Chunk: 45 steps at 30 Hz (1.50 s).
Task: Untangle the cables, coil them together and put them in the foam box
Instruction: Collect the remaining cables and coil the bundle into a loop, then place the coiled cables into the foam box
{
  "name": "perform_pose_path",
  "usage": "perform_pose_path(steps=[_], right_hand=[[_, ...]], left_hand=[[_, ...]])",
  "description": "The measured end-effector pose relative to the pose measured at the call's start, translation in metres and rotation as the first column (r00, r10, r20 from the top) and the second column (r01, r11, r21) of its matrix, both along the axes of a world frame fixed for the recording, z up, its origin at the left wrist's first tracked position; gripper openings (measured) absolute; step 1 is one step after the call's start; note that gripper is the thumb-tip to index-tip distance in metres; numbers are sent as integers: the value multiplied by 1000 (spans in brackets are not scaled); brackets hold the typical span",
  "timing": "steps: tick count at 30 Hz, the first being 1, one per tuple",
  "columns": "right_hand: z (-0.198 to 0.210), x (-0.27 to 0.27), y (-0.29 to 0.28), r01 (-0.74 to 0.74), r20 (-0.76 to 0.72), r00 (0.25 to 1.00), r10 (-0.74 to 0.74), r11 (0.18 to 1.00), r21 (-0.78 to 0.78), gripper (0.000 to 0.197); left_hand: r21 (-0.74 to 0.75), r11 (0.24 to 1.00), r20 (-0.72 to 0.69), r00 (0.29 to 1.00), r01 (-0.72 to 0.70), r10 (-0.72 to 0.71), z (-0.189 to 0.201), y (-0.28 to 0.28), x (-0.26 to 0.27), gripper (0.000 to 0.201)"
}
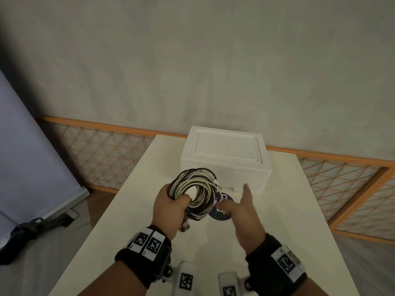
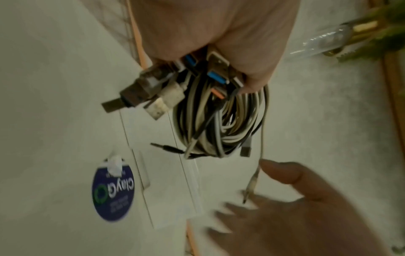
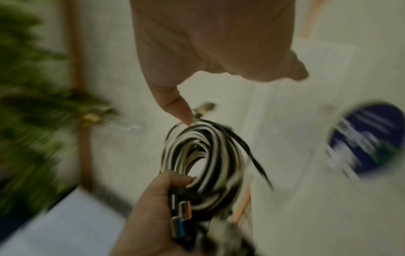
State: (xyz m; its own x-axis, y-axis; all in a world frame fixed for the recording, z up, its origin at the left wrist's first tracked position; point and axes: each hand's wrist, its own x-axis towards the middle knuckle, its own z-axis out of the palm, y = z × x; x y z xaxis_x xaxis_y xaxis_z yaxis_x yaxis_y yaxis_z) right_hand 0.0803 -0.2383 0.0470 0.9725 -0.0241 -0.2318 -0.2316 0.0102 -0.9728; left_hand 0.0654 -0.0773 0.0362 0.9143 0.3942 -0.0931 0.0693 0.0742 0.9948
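A coil of black and white cables (image 1: 195, 193) is held upright above the white table, and my left hand (image 1: 171, 207) grips its lower left side, thumb through the ring. Several USB plugs (image 2: 153, 97) stick out under that fist. In the left wrist view the cable coil (image 2: 221, 121) hangs with loose ends dangling. My right hand (image 1: 241, 207) is open just right of the coil, fingers straight, holding nothing. The right wrist view, blurred, shows the coil (image 3: 203, 159) below my right hand's thumb. The white foam box (image 1: 224, 157) stands behind the coil with its lid on.
A round purple-blue sticker or disc (image 1: 221, 208) lies on the table (image 1: 288, 210) under my hands, in front of the box. An orange lattice fence (image 1: 96, 154) runs behind the table. A dark bag (image 1: 23, 233) lies on the floor at left.
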Motion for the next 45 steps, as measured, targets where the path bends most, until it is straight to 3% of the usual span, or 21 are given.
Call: perform_pose_path(steps=[1,3,4,5,6,8,10,15,20,24,29,32,36,41,43,45], right_hand=[[6,-4,-2,35,179,984,12,966,-258,120],[9,-6,1,189,512,813,277,706,-683,110],[9,-4,4,228,531,739,415,588,-776,104],[8,-1,9,207,488,712,504,514,-832,99],[7,2,12,130,433,723,538,510,-850,92],[3,7,12,-22,434,779,452,712,-702,70],[1,6,9,-46,442,847,296,868,-494,53],[-2,0,5,-105,312,938,152,981,-162,39],[0,-2,6,-103,139,987,86,987,123,41],[6,-2,11,-17,162,987,4,997,81,30],[14,-4,14,8,189,981,-43,984,181,25],[15,-6,15,-65,173,985,20,964,257,26],[2,4,18,-214,108,975,193,946,241,29],[-18,19,26,-443,-49,881,470,858,260,45],[-30,29,27,-352,-183,889,420,882,314,50],[-48,47,24,-89,-311,917,248,890,448,38]], left_hand=[[99,995,3,1000,18,-18,-2,3,0,13],[290,953,15,995,94,-102,-2,4,-2,15],[352,926,18,989,133,-149,0,3,-4,16],[390,906,26,981,165,-190,2,-1,-7,17],[413,891,36,974,190,-224,4,-4,-10,17],[399,887,56,960,232,-276,7,-10,-14,20],[331,907,61,953,261,-297,9,-13,-17,22],[213,935,92,948,282,-306,10,-12,-20,28],[-99,953,98,956,287,-278,12,-20,-23,36],[-221,933,95,958,284,-269,11,-21,-23,39],[-312,855,101,910,413,-403,18,-14,-18,40],[-247,884,100,918,397,-385,19,-10,-19,40],[-176,931,57,948,318,-313,7,-5,-22,35],[-285,932,-43,968,226,-248,-10,21,-29,30],[-294,944,-103,976,153,-190,-20,38,-32,25],[-263,962,-163,979,73,-119,-32,58,-32,23]])
